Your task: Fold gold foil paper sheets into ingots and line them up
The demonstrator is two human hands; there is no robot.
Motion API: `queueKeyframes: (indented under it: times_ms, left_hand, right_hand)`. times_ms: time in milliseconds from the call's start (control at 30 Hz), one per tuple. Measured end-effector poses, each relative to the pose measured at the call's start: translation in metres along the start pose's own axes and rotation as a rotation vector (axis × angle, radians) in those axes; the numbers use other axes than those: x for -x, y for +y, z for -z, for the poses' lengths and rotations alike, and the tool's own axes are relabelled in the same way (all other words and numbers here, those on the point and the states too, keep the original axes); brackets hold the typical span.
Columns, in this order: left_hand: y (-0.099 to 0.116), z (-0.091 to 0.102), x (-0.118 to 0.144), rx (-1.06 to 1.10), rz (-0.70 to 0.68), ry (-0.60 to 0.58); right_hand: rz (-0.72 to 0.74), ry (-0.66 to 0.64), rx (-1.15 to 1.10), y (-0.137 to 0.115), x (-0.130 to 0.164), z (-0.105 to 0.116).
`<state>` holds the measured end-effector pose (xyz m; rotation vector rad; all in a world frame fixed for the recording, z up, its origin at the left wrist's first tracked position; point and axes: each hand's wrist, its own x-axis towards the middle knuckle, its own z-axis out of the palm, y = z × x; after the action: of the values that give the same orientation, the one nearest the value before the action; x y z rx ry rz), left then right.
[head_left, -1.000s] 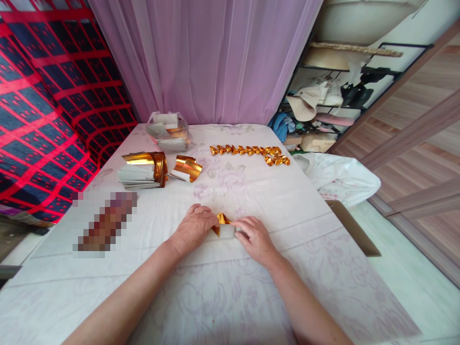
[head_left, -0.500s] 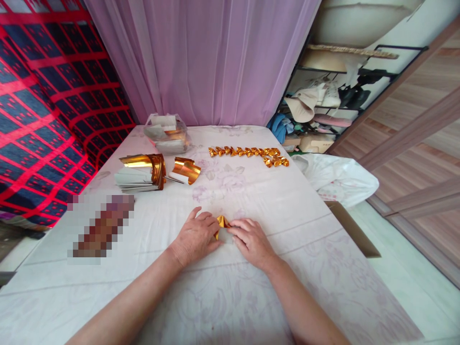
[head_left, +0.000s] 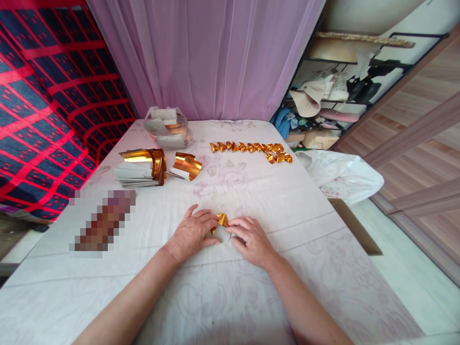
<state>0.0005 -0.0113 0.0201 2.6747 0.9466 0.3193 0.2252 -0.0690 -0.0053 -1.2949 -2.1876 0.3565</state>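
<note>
My left hand [head_left: 192, 232] and my right hand [head_left: 249, 239] press together on a small gold foil paper piece [head_left: 222, 220] lying on the white floral cloth [head_left: 230, 287], near the middle of the table. Only the gold tip and a bit of white underside show between my fingers. Further back, a stack of gold-and-white paper strips [head_left: 140, 167] lies at the left, with a curled gold strip [head_left: 187, 166] beside it. A row of several folded gold pieces [head_left: 251, 149] runs across the far side.
A clear plastic bag of paper strips [head_left: 167, 128] stands at the back by the purple curtain [head_left: 208, 57]. A blurred oblong object [head_left: 102, 223] lies left of my hands. A white bag [head_left: 341, 175] sits off the table's right edge, before a cluttered rack [head_left: 334, 96].
My hands have drawn closer together over the gold piece, covering more of its white part. The view has shifted slightly; everything else on the table stays put.
</note>
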Motion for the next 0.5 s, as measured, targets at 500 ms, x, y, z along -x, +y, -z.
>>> queueKeyframes:
  times_ms: [500]
  left_hand:
    - [0.008,-0.012,0.014,-0.05,0.022,0.069]
  right_hand:
    - [0.07,-0.029,0.131,-0.01,-0.005,-0.003]
